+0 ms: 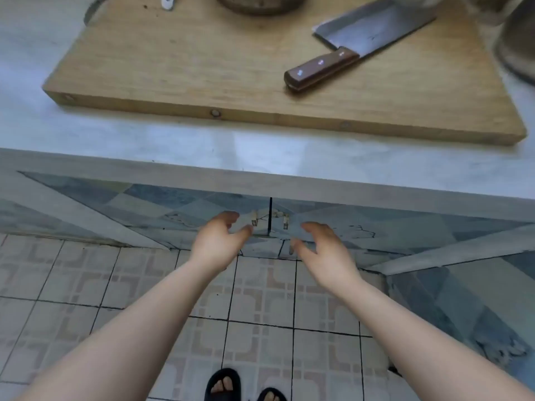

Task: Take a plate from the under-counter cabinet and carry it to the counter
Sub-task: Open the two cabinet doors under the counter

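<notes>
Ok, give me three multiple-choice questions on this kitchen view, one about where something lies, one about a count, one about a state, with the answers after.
1. Where does the cleaver lie?
A. On the floor
B. On the wooden cutting board
C. In the cabinet

2. How many rivets show on the cleaver's handle?
A. One
B. Three
C. Five

3. What state are the cabinet doors in?
A. Shut
B. Both swung wide open
C. Removed

Answers:
1 B, the cleaver rests flat on the board's right part, on the counter.
2 B, three pale rivets sit in a row along the brown handle.
3 A, the two doors meet at a thin dark seam, and the left hand and right hand reach, open and empty, toward the small handles on either side of the seam.
</notes>
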`<action>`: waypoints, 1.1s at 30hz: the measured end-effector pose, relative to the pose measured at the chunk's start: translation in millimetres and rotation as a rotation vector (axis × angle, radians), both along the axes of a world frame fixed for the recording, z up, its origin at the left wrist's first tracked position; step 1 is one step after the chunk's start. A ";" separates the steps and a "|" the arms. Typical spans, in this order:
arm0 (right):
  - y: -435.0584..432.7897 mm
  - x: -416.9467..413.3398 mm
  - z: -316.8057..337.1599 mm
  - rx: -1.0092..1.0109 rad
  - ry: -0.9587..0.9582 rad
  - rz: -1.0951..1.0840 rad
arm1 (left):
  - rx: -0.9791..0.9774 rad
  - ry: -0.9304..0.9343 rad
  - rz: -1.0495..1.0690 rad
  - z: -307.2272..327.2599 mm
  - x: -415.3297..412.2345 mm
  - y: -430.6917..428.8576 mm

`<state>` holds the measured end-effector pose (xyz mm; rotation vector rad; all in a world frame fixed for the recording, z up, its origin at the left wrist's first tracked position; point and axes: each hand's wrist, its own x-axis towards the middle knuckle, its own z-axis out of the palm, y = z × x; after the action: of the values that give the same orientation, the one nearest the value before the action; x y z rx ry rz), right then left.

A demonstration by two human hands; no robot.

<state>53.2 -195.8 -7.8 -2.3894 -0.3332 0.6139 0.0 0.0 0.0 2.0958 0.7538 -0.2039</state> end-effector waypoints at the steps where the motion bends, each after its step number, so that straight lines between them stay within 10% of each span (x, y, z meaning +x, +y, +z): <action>1: 3.8 3.8 -7.7 0.028 0.026 -0.027 | -0.038 -0.007 0.015 -6.4 3.3 -2.0; 14: 31.1 15.4 -52.4 0.139 0.086 -0.074 | -0.322 -0.100 0.099 -52.1 17.5 -9.4; 33: -1.2 -46.9 -43.5 0.092 0.100 -0.133 | -0.200 -0.127 0.146 -60.1 -64.2 -35.4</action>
<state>6.3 -197.0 -51.3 -2.2628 -0.1545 0.6393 -64.2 -35.4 -60.1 1.8388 0.7731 -0.0621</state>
